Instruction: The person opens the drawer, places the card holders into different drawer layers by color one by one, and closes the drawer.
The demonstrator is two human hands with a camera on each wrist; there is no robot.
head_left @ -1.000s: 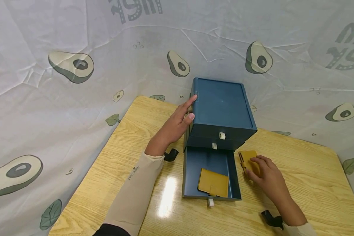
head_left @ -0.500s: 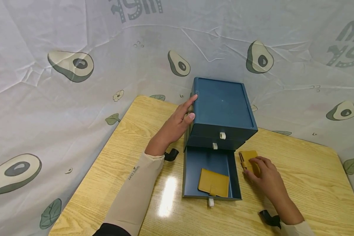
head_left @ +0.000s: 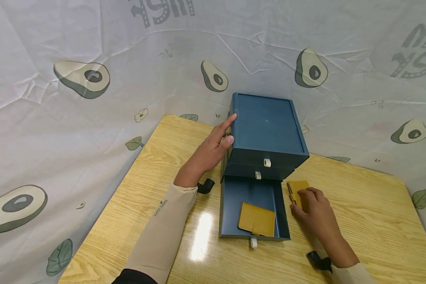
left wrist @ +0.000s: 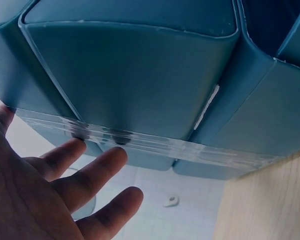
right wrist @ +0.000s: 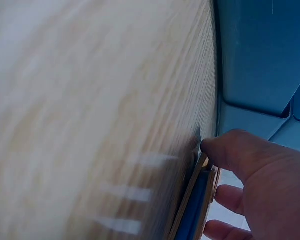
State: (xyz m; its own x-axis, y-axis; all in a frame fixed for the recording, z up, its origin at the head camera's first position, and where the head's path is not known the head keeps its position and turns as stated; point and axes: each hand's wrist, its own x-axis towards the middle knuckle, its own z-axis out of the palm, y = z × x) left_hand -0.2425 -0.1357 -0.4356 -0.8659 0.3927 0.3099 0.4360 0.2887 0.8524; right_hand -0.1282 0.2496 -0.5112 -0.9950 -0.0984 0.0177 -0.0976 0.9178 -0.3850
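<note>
A blue drawer unit [head_left: 268, 124] stands on the table, its bottom drawer [head_left: 232, 201] pulled out. Inside that drawer lies a yellow wallet [head_left: 257, 219] with a strap. My left hand [head_left: 210, 153] rests against the unit's left side, fingers extended; the left wrist view shows the fingertips by clear tape [left wrist: 175, 147] on the blue wall. To the right of the drawer, a second yellow wallet [head_left: 298, 187] lies on the table. My right hand [head_left: 318, 217] pinches it, thumb at the near edge and fingers over the other side. Part of this wallet is hidden under the hand.
The drawers carry white pull tabs [head_left: 267, 163]. A wooden table [head_left: 372, 205] bears everything, and an avocado-print cloth [head_left: 163, 75] hangs behind it. Black wrist mounts [head_left: 206, 186] sit by both wrists. The table edge slopes away at the left.
My right hand has shifted slightly left, its thumb moving to the near edge of the wallet on the table. My left hand, the drawer and both wallets look the same.
</note>
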